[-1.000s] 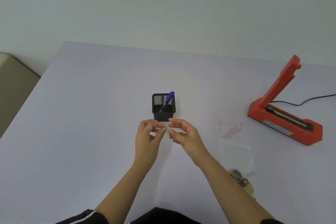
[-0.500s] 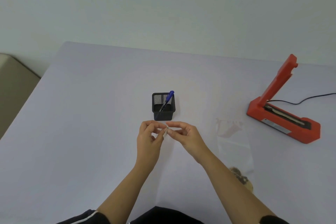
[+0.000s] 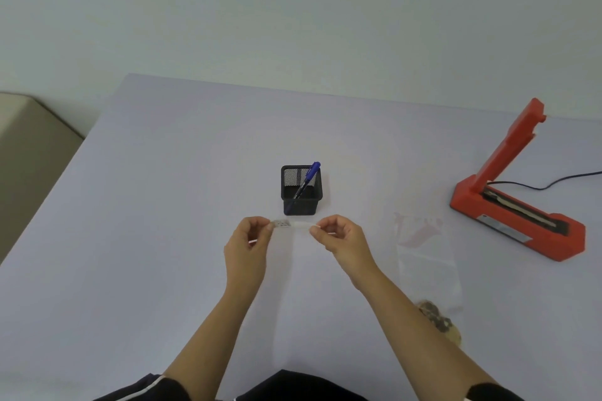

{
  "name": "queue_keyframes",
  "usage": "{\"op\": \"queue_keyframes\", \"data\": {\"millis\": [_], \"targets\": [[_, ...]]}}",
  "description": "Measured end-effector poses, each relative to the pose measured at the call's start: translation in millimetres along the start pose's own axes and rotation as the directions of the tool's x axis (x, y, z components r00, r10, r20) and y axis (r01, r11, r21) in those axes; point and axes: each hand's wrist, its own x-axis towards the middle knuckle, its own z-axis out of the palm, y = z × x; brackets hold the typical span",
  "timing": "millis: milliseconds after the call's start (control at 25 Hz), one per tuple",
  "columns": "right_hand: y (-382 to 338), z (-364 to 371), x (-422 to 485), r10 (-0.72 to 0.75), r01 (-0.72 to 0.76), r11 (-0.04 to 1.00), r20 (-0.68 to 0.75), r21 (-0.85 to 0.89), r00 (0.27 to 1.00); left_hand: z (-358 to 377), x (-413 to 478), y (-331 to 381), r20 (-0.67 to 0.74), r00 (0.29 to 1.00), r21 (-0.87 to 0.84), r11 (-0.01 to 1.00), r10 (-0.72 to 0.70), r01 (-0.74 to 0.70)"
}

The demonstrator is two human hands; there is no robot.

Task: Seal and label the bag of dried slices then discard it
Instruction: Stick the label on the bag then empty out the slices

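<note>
Left hand [image 3: 246, 249] and right hand [image 3: 342, 239] each pinch one end of a small label strip [image 3: 291, 224], stretched at frame centre just below the mesh pen holder [image 3: 301, 190]. Clear bag of dried slices [image 3: 426, 267] lies flat on surface [image 3: 146, 238], lower right, below red heat sealer [image 3: 518, 202], lid up.

Holder [image 3: 301, 190] at frame centre on table [image 3: 130, 238], pen [image 3: 308, 178] in it. Hands [image 3: 247, 249] [image 3: 342, 242] just below holder, strip [image 3: 291, 224] between them. Bag [image 3: 426, 265] lower right; sealer [image 3: 518, 202] far right, above bag.
</note>
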Motion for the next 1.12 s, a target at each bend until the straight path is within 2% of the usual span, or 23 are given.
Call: {"op": "queue_keyframes", "data": {"millis": [120,240,320,440,480,600,720,840,920,1040,1120], "targets": [[18.7,6.2,15.4,0.054,-0.059,0.990,-0.044,-0.131,0.998,-20.3,7.3,-16.3,0.003,0.993,0.034,0.992,-0.122,0.122],[35.8,19.3,33.7,0.059,-0.081,0.939,-0.075,-0.333,0.995,-33.3,0.5,-24.1,-0.001,0.985,0.034,0.984,-0.173,0.173],[43.1,27.2,44.9,0.017,-0.072,0.843,-0.107,-0.532,0.994,-39.0,-3.7,-27.6,-0.025,0.982,0.021,0.982,-0.188,0.188],[45.8,37.6,47.0,-0.115,-0.001,0.629,-0.094,-0.777,0.989,-41.6,-9.1,-32.3,-0.046,0.980,0.013,0.980,-0.195,0.196],[44.5,39.2,43.8,-0.150,0.023,0.617,-0.089,-0.787,0.985,-39.2,-11.4,-33.1,-0.049,0.980,0.009,0.981,-0.195,0.196],[40.7,21.7,25.1,-0.278,0.153,0.704,-0.071,-0.694,0.958,-17.4,-18.7,-31.9,-0.013,0.981,0.010,0.981,-0.193,0.194],[43.4,-41.6,6.0,-0.338,0.220,0.789,-0.106,-0.574,0.935,26.1,-22.2,-21.9,0.133,0.971,0.015,0.980,-0.198,0.197],[57.7,-127.7,-6.0,-0.278,0.100,0.811,-0.229,-0.576,0.933,80.1,-30.5,-7.6,0.302,0.930,0.027,0.977,-0.209,0.211],[70.6,-182.0,-9.8,-0.190,0.007,0.801,-0.244,-0.598,0.951,119.8,-39.3,0.6,0.387,0.895,0.033,0.973,-0.224,0.229],[87.6,-226.8,-13.2,-0.077,0.008,0.775,-0.081,-0.632,0.994,172.2,-52.0,7.9,0.466,0.850,0.042,0.965,-0.247,0.258],[99.9,-235.3,-15.0,-0.083,0.071,0.721,0.016,-0.689,0.996,200.9,-59.4,10.0,0.493,0.830,0.064,0.962,-0.262,0.265]]}}
